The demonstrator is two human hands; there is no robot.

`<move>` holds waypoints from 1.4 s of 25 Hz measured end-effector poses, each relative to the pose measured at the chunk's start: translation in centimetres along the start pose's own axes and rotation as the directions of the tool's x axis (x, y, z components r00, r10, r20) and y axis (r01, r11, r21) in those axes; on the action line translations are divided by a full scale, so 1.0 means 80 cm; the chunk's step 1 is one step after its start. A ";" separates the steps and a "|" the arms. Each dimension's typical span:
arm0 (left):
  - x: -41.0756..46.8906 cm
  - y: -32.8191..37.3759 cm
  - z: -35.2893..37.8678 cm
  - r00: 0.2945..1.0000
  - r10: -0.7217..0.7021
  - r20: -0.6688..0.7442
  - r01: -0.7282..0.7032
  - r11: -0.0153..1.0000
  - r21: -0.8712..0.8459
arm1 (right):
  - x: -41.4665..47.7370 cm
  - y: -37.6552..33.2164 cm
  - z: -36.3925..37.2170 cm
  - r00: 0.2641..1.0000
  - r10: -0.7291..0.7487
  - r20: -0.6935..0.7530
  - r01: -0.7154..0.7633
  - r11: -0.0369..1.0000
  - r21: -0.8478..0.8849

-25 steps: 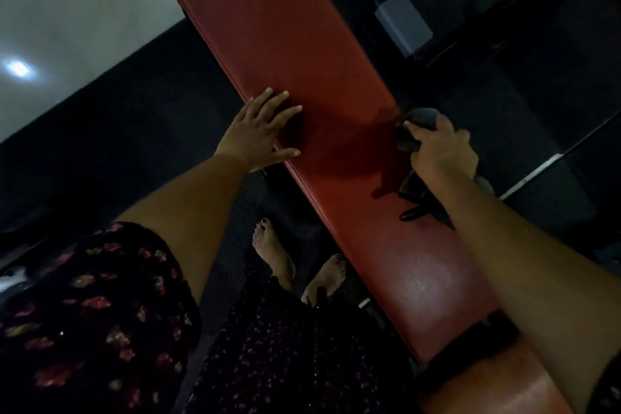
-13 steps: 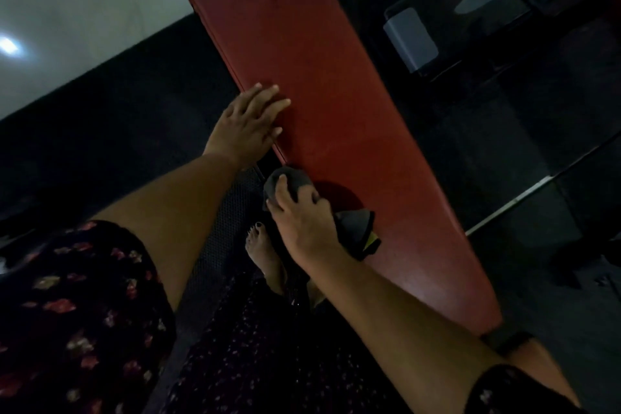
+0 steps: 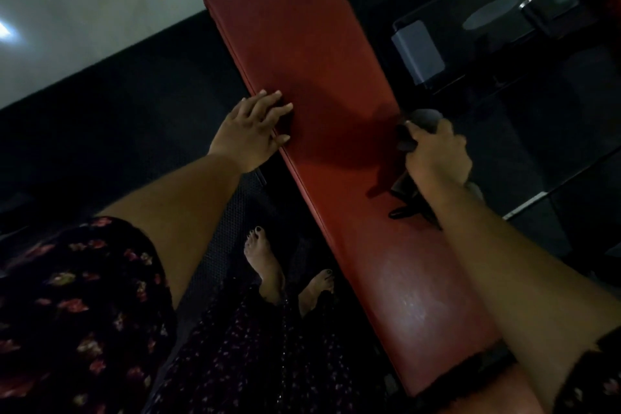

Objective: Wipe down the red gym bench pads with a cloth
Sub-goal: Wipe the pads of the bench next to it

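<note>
A long red bench pad (image 3: 302,54) runs diagonally from upper centre to lower right of the frame. The left hand (image 3: 250,136) lies flat on its left edge, mid-frame. A dark cloth (image 3: 421,119), gripped by the right hand (image 3: 437,155), sits at its right edge.

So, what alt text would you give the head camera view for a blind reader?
A person's right hand grips a dark cloth at one long edge of a red bench pad, while the left hand rests flat on the opposite edge. Bare feet stand on the dark floor beside it.
</note>
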State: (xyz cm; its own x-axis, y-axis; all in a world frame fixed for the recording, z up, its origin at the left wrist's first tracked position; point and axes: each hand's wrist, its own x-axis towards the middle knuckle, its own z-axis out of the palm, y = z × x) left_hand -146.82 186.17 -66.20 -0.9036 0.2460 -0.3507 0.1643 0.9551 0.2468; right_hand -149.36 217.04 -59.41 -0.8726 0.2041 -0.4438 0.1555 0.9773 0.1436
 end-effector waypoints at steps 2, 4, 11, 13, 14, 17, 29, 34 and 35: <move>0.000 -0.003 -0.001 1.000 0.016 -0.011 -0.016 1.000 -0.009 | -0.023 -0.054 0.003 0.989 -0.143 -0.028 0.143 0.990 -0.013; 0.000 -0.004 -0.006 0.999 0.026 -0.029 -0.028 0.999 -0.043 | -0.070 -0.107 0.018 0.947 -0.322 -0.001 0.321 0.943 -0.091; 0.038 -0.013 -0.030 0.993 -0.105 -0.049 0.097 0.983 -0.154 | -0.129 -0.173 0.044 0.784 -0.619 0.044 0.609 0.754 -0.245; 0.045 -0.018 -0.029 0.993 -0.115 -0.004 0.113 0.981 -0.160 | -0.086 -0.166 0.028 0.799 -0.601 0.020 0.594 0.784 -0.179; 0.045 -0.020 -0.029 0.994 -0.107 -0.004 0.105 0.982 -0.154 | -0.064 -0.156 0.014 0.844 -0.537 0.005 0.533 0.836 -0.126; 0.043 -0.022 -0.032 0.996 -0.090 -0.004 0.088 0.987 -0.135 | -0.001 -0.105 -0.011 0.938 -0.343 -0.040 0.337 0.934 -0.119; 0.056 -0.037 -0.047 0.997 -0.045 -0.063 0.039 0.995 -0.093 | -0.026 -0.168 -0.001 0.894 -0.443 -0.075 0.421 0.884 -0.205; 0.075 -0.045 -0.062 0.994 -0.082 -0.077 0.069 0.985 -0.161 | -0.075 -0.210 0.030 0.718 -0.696 0.004 0.659 0.678 -0.326; 0.078 -0.044 -0.066 0.989 -0.114 -0.093 0.092 0.973 -0.212 | -0.068 -0.214 0.025 0.681 -0.732 0.011 0.692 0.639 -0.337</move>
State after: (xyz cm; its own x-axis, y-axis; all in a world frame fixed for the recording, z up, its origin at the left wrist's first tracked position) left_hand -155.13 183.46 -64.46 -0.9491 0.1195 -0.2913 -0.0071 0.9168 0.3994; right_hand -146.37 199.34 -61.19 -0.7032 -0.5757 -0.4173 -0.6603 0.7464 0.0830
